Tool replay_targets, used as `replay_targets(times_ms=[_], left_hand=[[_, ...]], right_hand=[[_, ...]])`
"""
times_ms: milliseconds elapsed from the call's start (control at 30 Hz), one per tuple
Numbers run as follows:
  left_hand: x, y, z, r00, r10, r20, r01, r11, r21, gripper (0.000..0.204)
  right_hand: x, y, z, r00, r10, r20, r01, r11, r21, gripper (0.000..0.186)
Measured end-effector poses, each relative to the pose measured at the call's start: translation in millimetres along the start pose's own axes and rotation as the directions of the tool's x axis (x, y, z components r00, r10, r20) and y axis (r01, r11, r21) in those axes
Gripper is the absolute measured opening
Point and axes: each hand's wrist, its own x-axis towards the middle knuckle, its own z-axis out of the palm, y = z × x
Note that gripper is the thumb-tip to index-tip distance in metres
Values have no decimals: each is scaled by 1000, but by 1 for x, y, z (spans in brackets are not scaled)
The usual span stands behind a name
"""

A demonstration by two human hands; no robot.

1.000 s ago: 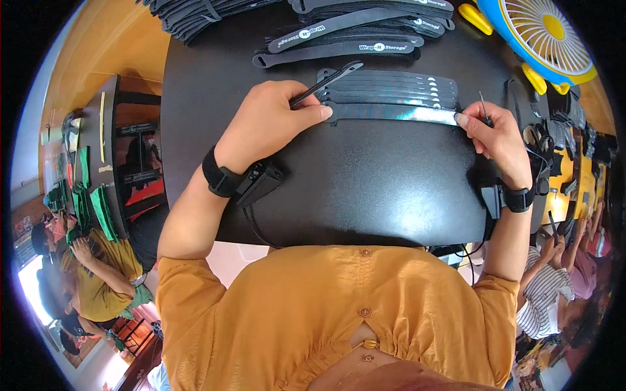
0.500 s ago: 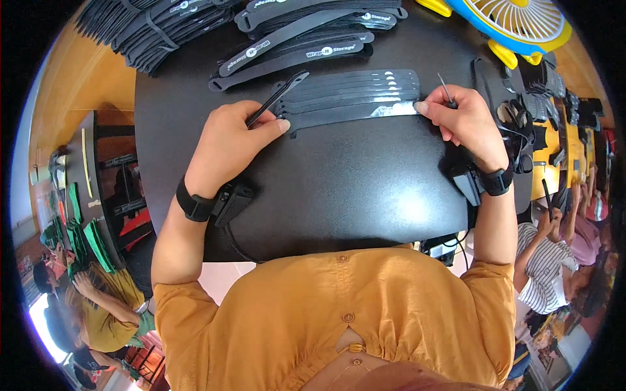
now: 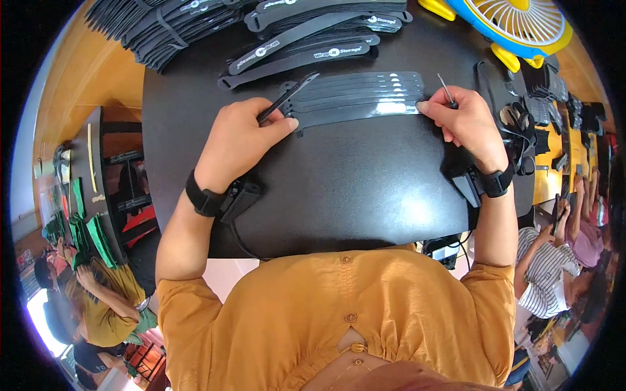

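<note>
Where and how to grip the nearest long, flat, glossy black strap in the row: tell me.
The strap is probably best pinched at both ends from its near side: it lies flat with its near long edge uncovered. The left hand and right hand sit at those ends.

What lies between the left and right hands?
A row of dark straps lies between the left hand and the right hand, as the head view shows.
</note>
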Motion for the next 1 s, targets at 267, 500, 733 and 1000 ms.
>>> replay_targets(times_ms=[267,500,733,1000], left_hand=[[-2,-4,0,997,71,-25,-69,995,65,32],[-30,16,-26,985,-39,171,107,905,-413,36],[-76,60,32,861,266,434,100,748,-656,31],[-100,50,49,800,376,468,212,551,-807,36]], right_hand=[[-7,-6,-5,997,-31,-70,18,983,-185,24],[-49,-9,-19,978,-174,-116,174,985,-16,19],[-98,-36,70,844,-535,16,475,763,439,29],[-95,-23,58,944,-319,-87,267,580,769,22]])
